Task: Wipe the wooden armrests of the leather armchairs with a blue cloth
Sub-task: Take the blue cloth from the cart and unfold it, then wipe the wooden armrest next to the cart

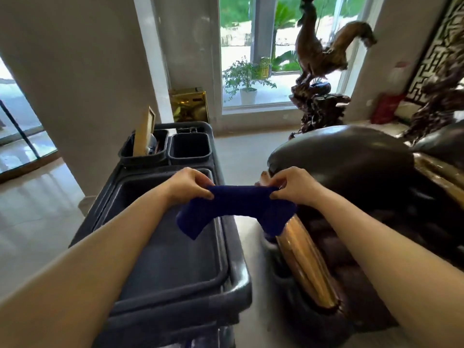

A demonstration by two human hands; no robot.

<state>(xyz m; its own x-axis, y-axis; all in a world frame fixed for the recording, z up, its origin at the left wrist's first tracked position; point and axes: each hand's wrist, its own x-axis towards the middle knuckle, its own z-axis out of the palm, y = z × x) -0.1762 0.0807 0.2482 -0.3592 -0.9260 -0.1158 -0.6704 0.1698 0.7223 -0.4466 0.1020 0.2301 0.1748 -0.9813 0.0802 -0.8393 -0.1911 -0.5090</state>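
Note:
A dark blue cloth (233, 209) hangs stretched between both hands, its two ends drooping. My left hand (190, 184) pinches its left edge and my right hand (293, 185) pinches its right edge. Below the cloth's right end runs the glossy wooden armrest (303, 262) of a dark leather armchair (346, 156), which fills the right side. The cloth hovers over the gap between the chair and a cart, not touching the armrest.
A dark grey cleaning cart (236, 280) with a shallow tray and two small bins (189, 148) stands at left centre. A wooden sculpture (319, 101) stands by the window behind the chair. A gold box (189, 105) leans at the pillar. Pale tiled floor lies to the left.

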